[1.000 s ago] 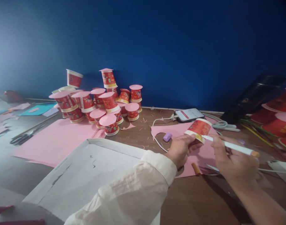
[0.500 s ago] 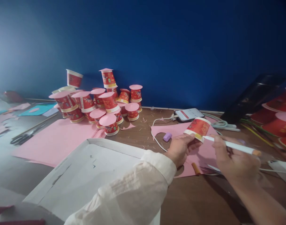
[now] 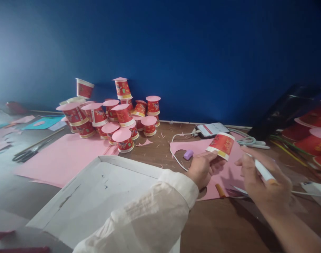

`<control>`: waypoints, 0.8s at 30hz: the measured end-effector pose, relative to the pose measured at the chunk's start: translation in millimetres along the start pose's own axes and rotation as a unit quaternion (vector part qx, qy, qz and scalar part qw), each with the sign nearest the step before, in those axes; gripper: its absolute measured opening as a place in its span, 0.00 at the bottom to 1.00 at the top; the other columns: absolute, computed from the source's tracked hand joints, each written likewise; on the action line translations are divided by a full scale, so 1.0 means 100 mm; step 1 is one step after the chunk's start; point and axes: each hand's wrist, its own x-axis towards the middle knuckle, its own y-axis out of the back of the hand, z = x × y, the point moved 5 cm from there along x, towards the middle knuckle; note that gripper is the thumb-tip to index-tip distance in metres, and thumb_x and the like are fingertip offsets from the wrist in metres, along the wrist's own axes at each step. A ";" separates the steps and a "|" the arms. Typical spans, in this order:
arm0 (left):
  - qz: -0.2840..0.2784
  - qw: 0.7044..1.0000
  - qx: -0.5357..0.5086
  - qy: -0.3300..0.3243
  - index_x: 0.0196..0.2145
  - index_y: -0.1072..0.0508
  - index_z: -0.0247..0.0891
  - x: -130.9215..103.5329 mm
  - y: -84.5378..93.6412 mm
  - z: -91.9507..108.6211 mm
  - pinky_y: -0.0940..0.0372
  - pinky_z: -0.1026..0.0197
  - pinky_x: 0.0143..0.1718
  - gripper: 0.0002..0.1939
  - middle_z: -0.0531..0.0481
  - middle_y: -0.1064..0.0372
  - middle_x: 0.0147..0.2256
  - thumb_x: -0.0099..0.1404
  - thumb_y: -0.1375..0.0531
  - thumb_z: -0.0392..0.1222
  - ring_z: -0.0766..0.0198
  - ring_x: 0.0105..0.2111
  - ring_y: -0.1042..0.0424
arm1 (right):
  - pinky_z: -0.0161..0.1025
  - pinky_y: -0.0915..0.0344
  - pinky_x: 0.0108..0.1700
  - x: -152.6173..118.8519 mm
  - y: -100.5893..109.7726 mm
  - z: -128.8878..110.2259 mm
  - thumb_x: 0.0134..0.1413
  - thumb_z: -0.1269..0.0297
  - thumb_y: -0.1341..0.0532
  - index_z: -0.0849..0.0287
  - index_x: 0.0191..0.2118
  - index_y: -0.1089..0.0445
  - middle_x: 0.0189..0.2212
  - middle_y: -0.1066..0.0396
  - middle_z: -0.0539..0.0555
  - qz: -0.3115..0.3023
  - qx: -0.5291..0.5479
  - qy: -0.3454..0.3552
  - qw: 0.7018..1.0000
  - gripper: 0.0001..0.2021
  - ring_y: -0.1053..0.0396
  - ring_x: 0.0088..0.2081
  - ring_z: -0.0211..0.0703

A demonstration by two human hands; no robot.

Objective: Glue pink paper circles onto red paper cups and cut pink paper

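My left hand (image 3: 204,169) holds a red paper cup (image 3: 221,145) with a white and gold rim, tilted on its side above a pink paper sheet (image 3: 229,172). My right hand (image 3: 263,182) grips a white pen-like stick (image 3: 263,170) with an orange end; its tip sits a little right of the cup's rim, apart from it. A purple eraser (image 3: 188,154) and an orange cap (image 3: 220,190) lie on the table near my left hand.
A heap of red cups capped with pink discs (image 3: 115,114) stands at the back. A phone (image 3: 211,129) with a white cable, scissors (image 3: 26,154), a large pink sheet (image 3: 63,158), a white board (image 3: 97,200) and more red cups (image 3: 312,135) surround the spot.
My right hand has pulled the pen back from the cup's rim and swung it more upright. The cup has tilted slightly in my left hand.
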 end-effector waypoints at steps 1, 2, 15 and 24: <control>0.007 1.000 -0.008 0.010 0.37 0.21 0.32 0.00 0.01 0.00 0.32 0.48 0.64 0.07 0.41 0.22 0.36 0.72 0.39 0.32 0.57 0.39 0.21 | 0.40 0.25 0.34 -0.01 0.00 0.01 0.70 0.62 0.35 0.57 0.54 0.20 0.32 0.16 0.54 -0.002 0.002 -0.009 1.000 0.12 0.19 0.27 0.44; 0.007 1.000 -0.017 0.016 0.38 0.21 0.32 0.01 0.01 0.00 0.32 0.49 0.63 0.07 0.42 0.23 0.36 0.73 0.39 0.32 0.58 0.38 0.21 | 0.40 0.24 0.36 -0.02 -0.02 0.02 0.70 0.62 0.35 0.57 0.55 0.20 0.34 0.15 0.55 -0.011 -0.004 -0.018 1.000 0.13 0.19 0.28 0.45; -0.027 0.997 -0.066 -0.023 0.34 0.18 0.33 0.04 0.01 -0.01 0.30 0.53 0.59 0.07 0.40 0.21 0.36 0.69 0.36 0.32 0.56 0.41 0.20 | 0.43 0.29 0.38 -0.13 -0.22 0.07 0.69 0.62 0.35 0.57 0.53 0.25 0.42 0.20 0.59 -0.105 -0.079 0.071 0.989 0.11 0.20 0.40 0.54; -0.071 0.996 -0.019 -0.051 0.36 0.18 0.35 0.08 0.03 -0.07 0.39 0.45 0.66 0.09 0.40 0.21 0.38 0.57 0.28 0.40 0.48 0.49 0.23 | 0.39 0.33 0.31 -0.18 -0.23 0.12 0.69 0.65 0.37 0.54 0.54 0.24 0.43 0.21 0.55 -0.140 -0.125 0.089 0.978 0.11 0.20 0.38 0.49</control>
